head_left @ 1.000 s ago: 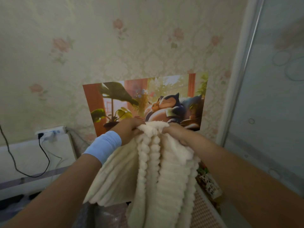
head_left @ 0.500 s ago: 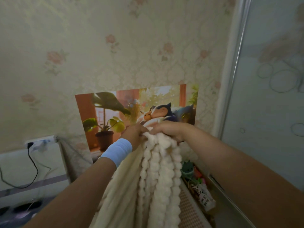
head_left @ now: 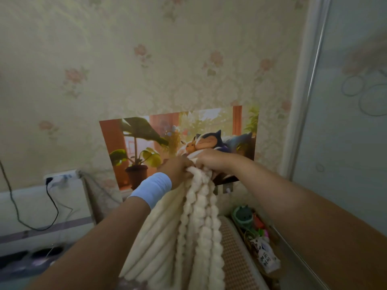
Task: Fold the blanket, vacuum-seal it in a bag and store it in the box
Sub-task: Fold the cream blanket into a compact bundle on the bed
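You hold the blanket (head_left: 188, 237) up by its gathered top edge in front of the lower right part of the poster (head_left: 146, 143). Your left hand (head_left: 176, 170) and right hand (head_left: 211, 160) are side by side, and both clench the bunched fabric. A second ago your hands were at the poster's bottom edge and the cloth fanned wider to the left. Now they are higher against the poster and the blanket hangs narrower, much as it did half a second ago.

The blanket is cream plush with long soft ribs and bobbled edges. A pale blue wristband (head_left: 151, 190) wraps your left wrist. The poster is glossy and rectangular, stuck on embossed floral wallpaper (head_left: 146, 59). Left of the poster is a white power strip (head_left: 60, 176) with a black cable (head_left: 52, 201). To the right of the poster is a frosted panel (head_left: 345, 143), and below it a checked woven mat (head_left: 236, 258).
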Demonstrator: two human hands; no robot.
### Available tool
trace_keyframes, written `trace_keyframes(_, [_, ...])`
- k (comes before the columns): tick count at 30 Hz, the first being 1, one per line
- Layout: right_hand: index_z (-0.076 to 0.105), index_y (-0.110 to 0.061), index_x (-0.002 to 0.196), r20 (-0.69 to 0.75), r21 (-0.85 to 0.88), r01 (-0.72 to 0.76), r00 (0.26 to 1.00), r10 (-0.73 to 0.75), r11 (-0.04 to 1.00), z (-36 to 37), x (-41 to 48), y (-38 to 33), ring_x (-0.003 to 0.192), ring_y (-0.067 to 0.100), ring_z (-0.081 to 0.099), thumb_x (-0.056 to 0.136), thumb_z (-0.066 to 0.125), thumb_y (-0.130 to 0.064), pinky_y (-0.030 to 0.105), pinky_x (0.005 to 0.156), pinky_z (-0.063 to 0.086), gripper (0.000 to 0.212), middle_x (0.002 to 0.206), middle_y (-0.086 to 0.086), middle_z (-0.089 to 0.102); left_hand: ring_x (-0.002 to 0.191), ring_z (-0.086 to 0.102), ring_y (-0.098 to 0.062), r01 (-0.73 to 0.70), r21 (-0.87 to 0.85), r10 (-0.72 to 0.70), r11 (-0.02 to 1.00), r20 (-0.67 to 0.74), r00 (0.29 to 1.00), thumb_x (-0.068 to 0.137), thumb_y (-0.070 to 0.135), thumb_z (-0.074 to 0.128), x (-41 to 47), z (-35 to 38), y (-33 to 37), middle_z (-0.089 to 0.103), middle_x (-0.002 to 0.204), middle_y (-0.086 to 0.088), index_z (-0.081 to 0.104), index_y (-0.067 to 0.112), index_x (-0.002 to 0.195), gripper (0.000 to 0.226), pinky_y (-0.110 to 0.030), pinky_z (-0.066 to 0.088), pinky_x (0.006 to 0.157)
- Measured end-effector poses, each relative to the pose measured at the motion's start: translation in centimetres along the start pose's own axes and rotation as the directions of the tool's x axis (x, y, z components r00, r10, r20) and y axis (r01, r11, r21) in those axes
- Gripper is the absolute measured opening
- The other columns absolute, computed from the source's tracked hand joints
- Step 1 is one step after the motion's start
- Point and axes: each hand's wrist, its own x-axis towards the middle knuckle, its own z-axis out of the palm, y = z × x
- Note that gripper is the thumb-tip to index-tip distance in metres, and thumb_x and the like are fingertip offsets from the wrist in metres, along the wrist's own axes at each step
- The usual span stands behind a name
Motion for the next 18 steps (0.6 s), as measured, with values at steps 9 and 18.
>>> trace_keyframes(9, [0.064,-0.028,0.117,0.081,-0.618,0.211,0.975,-0.206,0.757,-0.4,1.1,-0.3,0.102,0.021,0.063,0.076,0.081,-0.027,0.04,0.085,0.058,0.045,0.112,-0.004,0.066,0.101,0.051,-0.024,0.092,-0.271,-0.145,0.958,-0.184,0.972,0.068,0.025,0.084,-0.6,1.2,0.3,0.047,0.114,-0.003,0.064,0.014,0.1,0.039,-0.026,0.04,0.09])
trace_keyframes(18, [0.075,-0.029,0.103,0.065,-0.526,0.389,0.905,-0.42,0.757,-1.0,2.0,-1.1,0.096,0.004,0.058,0.089,0.063,-0.01,0.027,0.082,0.048,0.027,0.1,-0.016,0.065,0.125,0.047,-0.022,0.477,-0.192,-0.381,0.858,0.387,0.84,0.068,0.042,0.081,-7.9,7.7,-6.9,0.047,0.14,0.003,0.033,0.026,0.144,0.091,-0.035,0.038,0.105])
